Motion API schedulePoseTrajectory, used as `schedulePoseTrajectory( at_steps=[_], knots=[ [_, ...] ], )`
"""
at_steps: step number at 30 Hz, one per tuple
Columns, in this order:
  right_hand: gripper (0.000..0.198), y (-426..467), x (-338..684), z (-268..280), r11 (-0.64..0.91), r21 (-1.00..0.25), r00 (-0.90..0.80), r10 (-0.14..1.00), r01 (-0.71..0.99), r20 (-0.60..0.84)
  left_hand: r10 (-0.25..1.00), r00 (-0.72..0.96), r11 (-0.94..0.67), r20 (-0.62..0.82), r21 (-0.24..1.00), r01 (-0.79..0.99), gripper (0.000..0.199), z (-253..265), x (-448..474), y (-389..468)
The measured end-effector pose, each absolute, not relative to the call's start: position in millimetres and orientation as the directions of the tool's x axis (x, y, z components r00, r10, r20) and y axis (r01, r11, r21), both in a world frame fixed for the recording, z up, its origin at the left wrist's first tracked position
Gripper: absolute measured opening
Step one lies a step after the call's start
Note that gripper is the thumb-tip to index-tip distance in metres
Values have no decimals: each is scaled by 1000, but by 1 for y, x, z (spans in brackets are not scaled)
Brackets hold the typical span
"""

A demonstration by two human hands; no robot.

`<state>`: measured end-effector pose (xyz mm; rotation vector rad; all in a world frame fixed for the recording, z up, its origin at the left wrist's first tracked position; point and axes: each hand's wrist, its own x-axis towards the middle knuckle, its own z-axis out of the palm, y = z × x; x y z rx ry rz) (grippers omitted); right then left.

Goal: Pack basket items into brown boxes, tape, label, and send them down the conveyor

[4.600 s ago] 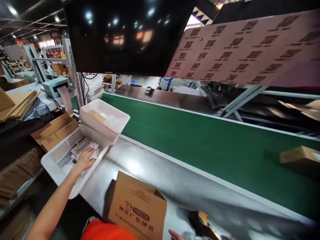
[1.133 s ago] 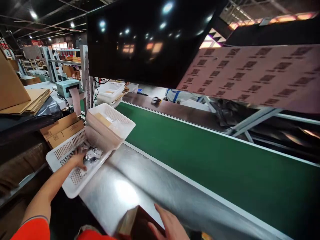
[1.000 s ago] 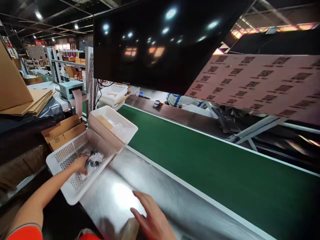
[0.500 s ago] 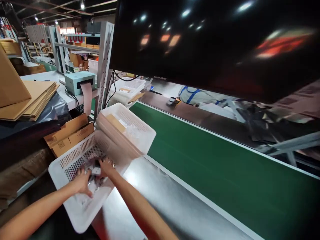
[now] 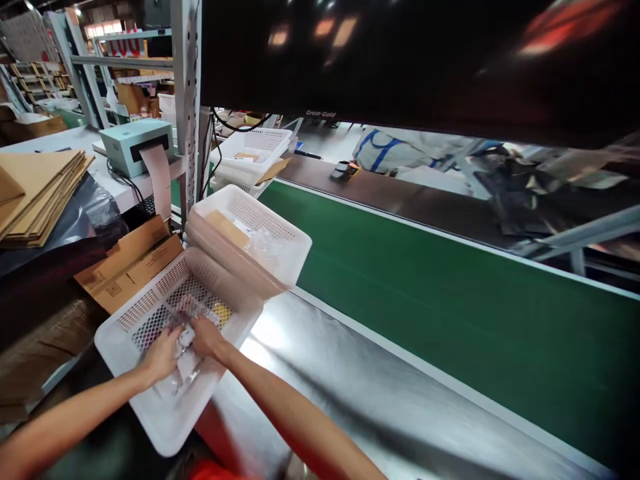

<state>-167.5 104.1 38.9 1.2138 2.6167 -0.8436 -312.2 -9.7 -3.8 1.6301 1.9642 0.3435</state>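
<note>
Both hands are inside a white perforated plastic basket (image 5: 167, 427), which sits tilted at the near end of the metal surface. My left hand (image 5: 164, 353) is closed on the left side of a bunch of small clear plastic bags (image 5: 186, 363). From the right, my right hand (image 5: 207, 339) has its fingers closed on the upper part of the same bunch. Pale or white pieces show inside the bags, too small to name. Beyond the fingers, other small packets, pinkish and yellow, lie on the basket's mesh floor.
Against the basket's far side stands a second white basket (image 5: 295, 257) holding a brown envelope and clear plastic. A green conveyor belt (image 5: 425, 300) runs along the right. Flattened cardboard (image 5: 130, 263), a label printer (image 5: 137, 148) and a metal post (image 5: 186, 87) are left; a large screen (image 5: 400, 67) hangs overhead.
My hands have come closer together, fingers closing around the clear bags. The right hand has shifted a little left and down, uncovering a yellow packet. The camera view has tilted downward.
</note>
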Motion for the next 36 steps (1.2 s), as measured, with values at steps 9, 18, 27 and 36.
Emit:
schedulePoseTrajectory(
  at_steps=[9, 18, 27, 36],
  knots=[
    [30, 105, -139, 134, 545, -565, -646, 763, 619, 27, 967, -35, -89, 252, 466, 880, 50, 119, -311, 12],
    [31, -55, 121, 192, 489, -518, -232, 845, 702, 483, 800, 369, -585, 472, 482, 652, 54, 171, -79, -48],
    [28, -180, 233, 58, -140, -578, 126, 990, 804, -66, 567, 807, -742, -164, 325, 587, 59, 74, 50, -83],
    [50, -158, 255, 78, -92, -508, 141, 988, 857, 59, 483, 821, -809, -304, 205, 552, 35, 111, 59, -52]
  ],
)
